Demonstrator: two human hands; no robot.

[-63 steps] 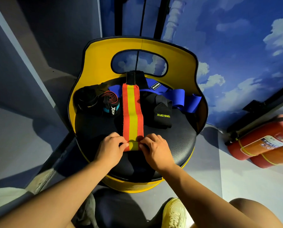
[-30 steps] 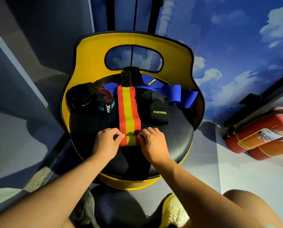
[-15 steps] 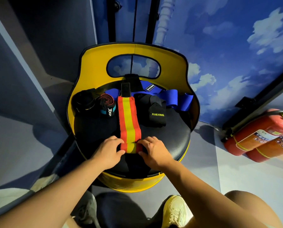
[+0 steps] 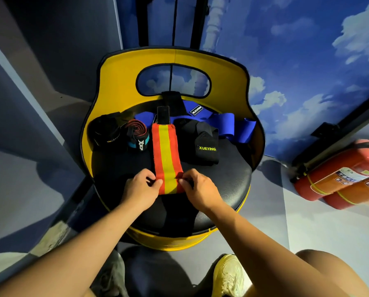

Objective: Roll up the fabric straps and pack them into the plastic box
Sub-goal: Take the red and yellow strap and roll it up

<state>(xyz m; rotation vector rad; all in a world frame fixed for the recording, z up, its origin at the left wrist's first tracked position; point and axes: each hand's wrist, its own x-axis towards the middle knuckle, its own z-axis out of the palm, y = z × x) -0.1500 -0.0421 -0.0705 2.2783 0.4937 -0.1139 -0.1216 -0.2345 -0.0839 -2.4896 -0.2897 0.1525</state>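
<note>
Since the earlier frame both hands have crept farther up the red-and-yellow striped fabric strap on the black round seat. Left hand and right hand pinch its near rolled end between their fingers; uneven pressure could skew the roll.

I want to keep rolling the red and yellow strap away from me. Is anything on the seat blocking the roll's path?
Nothing visible lies on the red and yellow strap ahead of the roll, which the left hand and right hand pinch. The XUEYING wrap and coiled strap sit beside it, apart.
</note>
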